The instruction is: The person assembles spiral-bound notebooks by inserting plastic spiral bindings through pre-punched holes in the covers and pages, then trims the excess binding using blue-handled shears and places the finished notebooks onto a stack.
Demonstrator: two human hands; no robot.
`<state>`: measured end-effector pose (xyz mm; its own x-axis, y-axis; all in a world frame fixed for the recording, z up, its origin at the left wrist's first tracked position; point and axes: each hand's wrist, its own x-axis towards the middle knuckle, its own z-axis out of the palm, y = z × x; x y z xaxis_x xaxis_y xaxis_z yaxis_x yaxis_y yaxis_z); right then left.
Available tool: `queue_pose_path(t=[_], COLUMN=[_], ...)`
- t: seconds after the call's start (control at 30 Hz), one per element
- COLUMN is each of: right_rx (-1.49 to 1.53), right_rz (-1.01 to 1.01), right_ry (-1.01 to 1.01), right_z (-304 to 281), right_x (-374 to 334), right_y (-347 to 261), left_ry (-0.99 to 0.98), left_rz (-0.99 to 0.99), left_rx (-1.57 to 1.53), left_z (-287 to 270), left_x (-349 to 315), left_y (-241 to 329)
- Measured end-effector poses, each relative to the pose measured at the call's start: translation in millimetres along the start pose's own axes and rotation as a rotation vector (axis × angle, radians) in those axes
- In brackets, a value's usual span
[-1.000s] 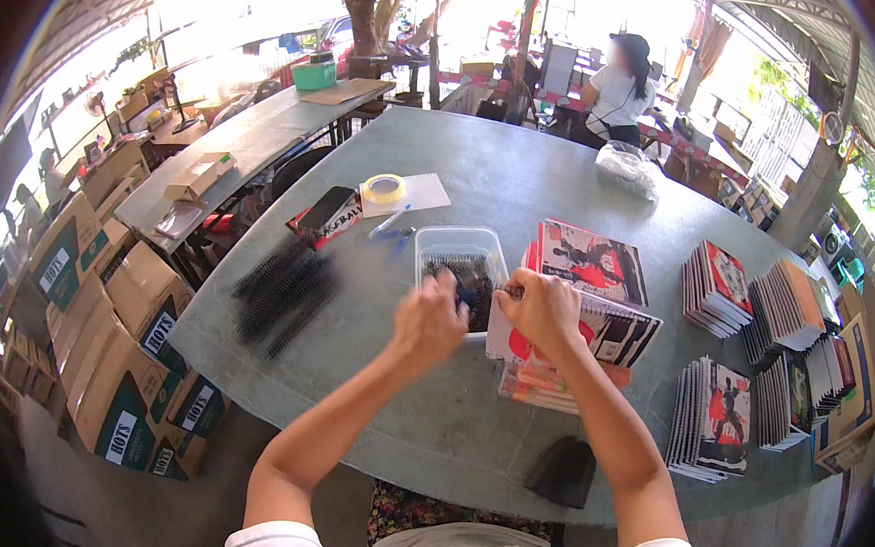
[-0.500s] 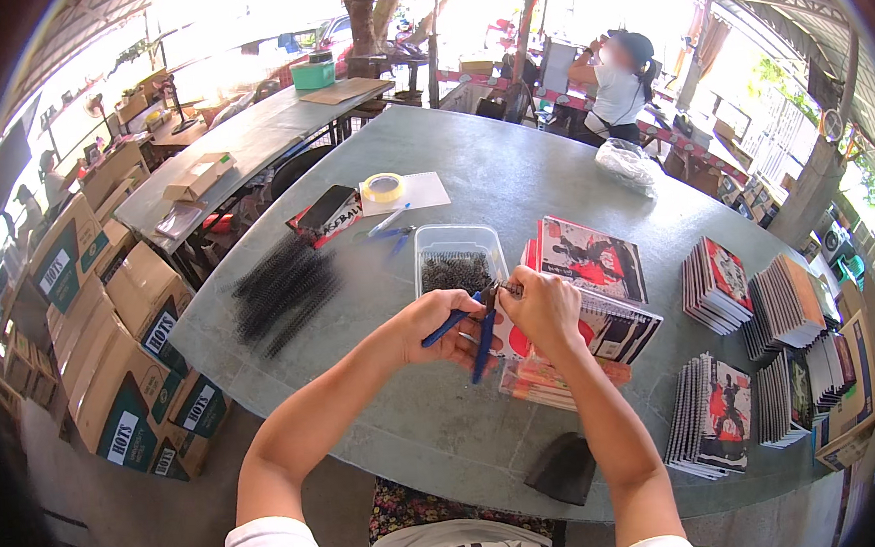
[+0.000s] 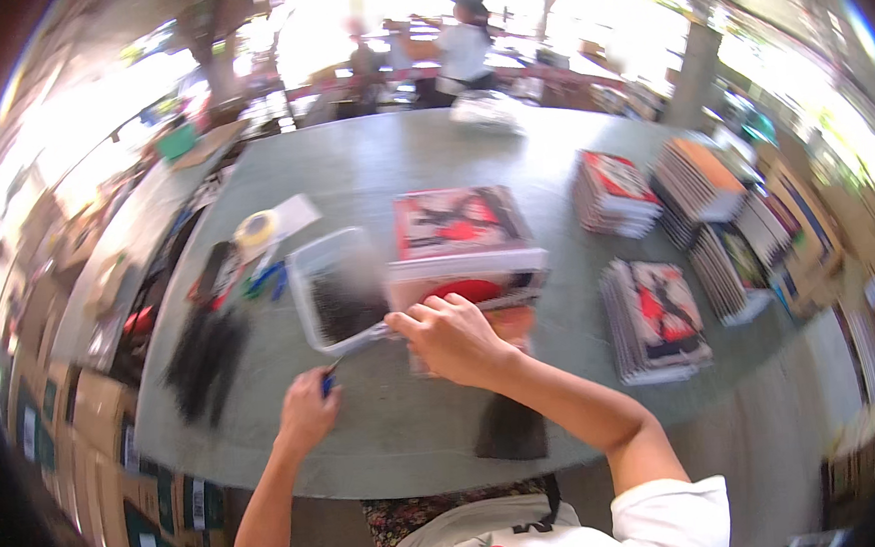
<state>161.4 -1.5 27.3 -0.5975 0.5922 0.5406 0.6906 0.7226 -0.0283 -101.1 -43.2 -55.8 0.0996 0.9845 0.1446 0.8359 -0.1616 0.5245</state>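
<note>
My left hand (image 3: 309,412) is closed round blue-handled pliers (image 3: 328,382), just below the corner of a clear plastic tub (image 3: 305,312). Small dark pieces (image 3: 345,309) lie inside that tub. With its fingers pinched, my right hand (image 3: 454,341) grips the left end of a spiral-bound notebook (image 3: 504,287) at its bound edge; motion blur hides the exact fingertip contact. This notebook has a red circle on its cover and stands against a pile of notebooks (image 3: 459,220) with red and black covers. Under my right hand more notebooks (image 3: 519,321) show in part.
Black spiral coils (image 3: 206,363) lie at the left, near a tape roll (image 3: 257,229), white card (image 3: 297,214) and blue-handled tool (image 3: 273,281). Notebook stacks (image 3: 658,320) fill the right side. A dark pouch-like thing (image 3: 512,427) is near the front edge. Beyond the table stands a person (image 3: 464,51).
My left hand has drawn the pliers away from the notebook, toward the left and nearer me. My right hand stays at the notebook's end. The whole view has turned right and blurred.
</note>
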Motion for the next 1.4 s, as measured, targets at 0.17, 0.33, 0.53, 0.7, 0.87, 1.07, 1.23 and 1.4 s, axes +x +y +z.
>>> queue_pose_path(t=[0.17,0.33,0.53,0.7,0.87,1.07,1.23,1.4], right_rx=[0.181,0.218,0.172,-0.033,-0.529,-0.642,0.827,0.903], right_rz=[0.335,0.522,1.36,1.27,1.335,1.067,0.904,0.839], right_ry=[-0.053,0.02,0.263,0.3,0.127,0.166,0.689,0.799], right_z=[-98,-229,-147,-145,-146,-132,-58,3], right_x=[-73,-158,-350,-329,-322,-237,-108,-54], right_y=[93,137,197,188,189,150,112,100], left_ry=[0.107,0.184,0.4,0.457,0.344,0.403,0.43,0.563], left_rz=[0.169,0.011,-0.242,-0.35,-0.544,-0.356,-0.333,-0.326], left_rx=[0.288,0.223,0.32,0.527,0.466,0.475,0.464,0.214], left_z=[25,-8,-36,-44,-45,-48,-49,-44], left_x=[-22,-14,-30,-52,-51,-64,-37,-43], left_y=[-14,-54,-138,-156,-126,-174,-122,-122])
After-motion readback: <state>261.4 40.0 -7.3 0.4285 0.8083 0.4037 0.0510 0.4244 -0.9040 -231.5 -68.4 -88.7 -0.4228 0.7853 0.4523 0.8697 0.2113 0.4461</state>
